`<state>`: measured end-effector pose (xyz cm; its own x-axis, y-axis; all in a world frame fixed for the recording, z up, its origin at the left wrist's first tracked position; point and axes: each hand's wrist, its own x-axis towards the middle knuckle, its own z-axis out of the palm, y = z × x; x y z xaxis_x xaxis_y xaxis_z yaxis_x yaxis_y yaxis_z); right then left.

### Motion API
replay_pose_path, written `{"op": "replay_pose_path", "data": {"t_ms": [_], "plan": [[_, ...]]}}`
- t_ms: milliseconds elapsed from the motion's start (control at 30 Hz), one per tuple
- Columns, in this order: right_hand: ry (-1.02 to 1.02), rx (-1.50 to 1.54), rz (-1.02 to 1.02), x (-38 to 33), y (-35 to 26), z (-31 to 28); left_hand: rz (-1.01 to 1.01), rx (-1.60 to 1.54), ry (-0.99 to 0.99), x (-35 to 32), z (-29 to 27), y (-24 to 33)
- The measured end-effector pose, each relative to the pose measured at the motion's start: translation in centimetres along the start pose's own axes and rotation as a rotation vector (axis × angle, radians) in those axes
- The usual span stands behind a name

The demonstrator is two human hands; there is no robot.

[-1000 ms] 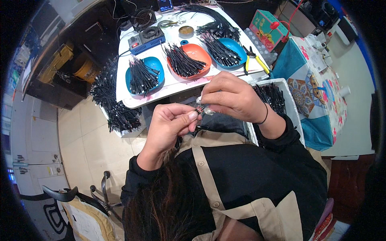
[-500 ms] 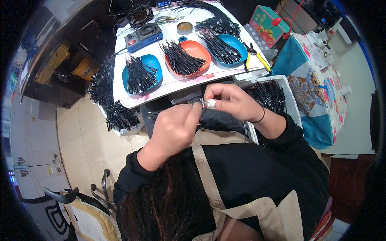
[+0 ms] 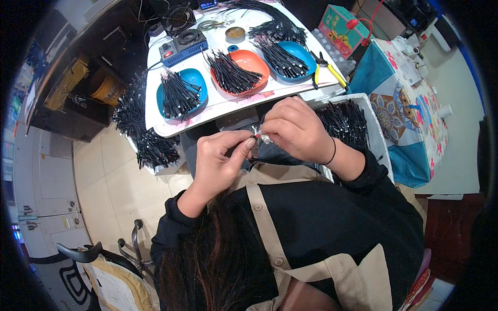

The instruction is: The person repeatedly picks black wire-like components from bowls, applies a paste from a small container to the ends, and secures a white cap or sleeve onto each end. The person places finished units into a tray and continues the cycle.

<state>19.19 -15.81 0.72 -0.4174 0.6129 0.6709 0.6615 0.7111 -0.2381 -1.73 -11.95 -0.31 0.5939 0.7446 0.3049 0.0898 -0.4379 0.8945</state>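
Above my lap, in front of the table edge, my two hands meet at a short black cable [image 3: 256, 136] with a red bit and thin pale strands at its end. My left hand [image 3: 220, 155] is closed, pinching the cable between thumb and forefinger. My right hand [image 3: 296, 129], a dark band round its wrist, has its fingers closed at the stripped end. Something white [image 3: 266, 139] shows at its fingertips; whether it is a finger wrap or a held scrap I cannot tell. What else lies inside the right fingers is hidden.
On the white table [image 3: 207, 115] stand a blue bowl [image 3: 199, 79], an orange bowl [image 3: 252, 63] and another blue bowl [image 3: 303, 54], all with black cables. Yellow-handled pliers [image 3: 328, 71] lie right, a small blue device [image 3: 182, 52] left. White foam boxes [image 3: 381, 140] of cables flank my lap.
My right hand has rolled over so its back faces up, its fingers now on the cable end. My left hand has turned slightly, showing its thumb and forefinger pinch. The view has shifted a little.
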Motion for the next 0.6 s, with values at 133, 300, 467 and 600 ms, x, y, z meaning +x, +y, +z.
{"op": "replay_pose_path", "data": {"t_ms": [133,300,467,600], "plan": [[-0.109,0.386,0.43,-1.1,-0.5,0.6,0.444,0.483,0.081,-0.4,0.8,-0.7],[-0.215,1.402,1.209,-1.5,-0.7,1.4,0.486,0.578,0.026,-0.6,0.6,-1.7],[-0.125,0.489,0.389,-0.6,-0.5,-0.7,-0.051,-0.294,-0.09,-0.9,-1.5,-1.7],[-0.143,0.459,0.151,1.1,-1.0,-0.3,-0.129,-0.599,-0.204,-1.0,-1.9,-1.6]]}}
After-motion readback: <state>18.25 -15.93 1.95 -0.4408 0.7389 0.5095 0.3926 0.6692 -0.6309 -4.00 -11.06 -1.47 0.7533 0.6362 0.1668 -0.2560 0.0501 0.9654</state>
